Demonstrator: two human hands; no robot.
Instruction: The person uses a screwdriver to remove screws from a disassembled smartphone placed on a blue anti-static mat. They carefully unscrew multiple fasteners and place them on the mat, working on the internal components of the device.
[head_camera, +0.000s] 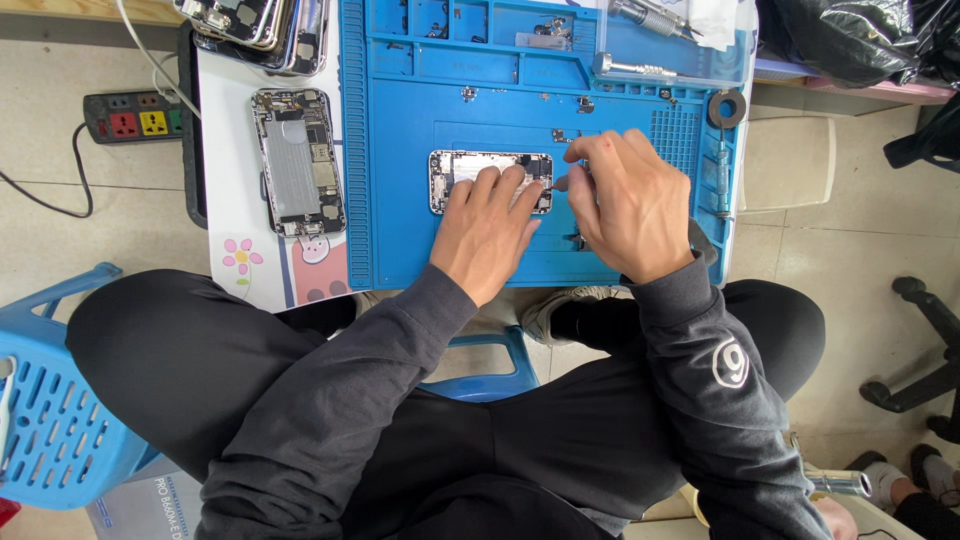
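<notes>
Single head cam, looking straight down (wearer seated), close over blue work mat (420, 250), lap in foreground

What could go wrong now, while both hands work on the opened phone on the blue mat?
1. Small loose screws and metal parts lie on the blue mat close to the right hand; a sleeve could sweep them away.
2. The left hand presses on the opened phone; much pressure might bend exposed parts.
3. The second opened phone lies near the table edge and could get knocked.
</notes>
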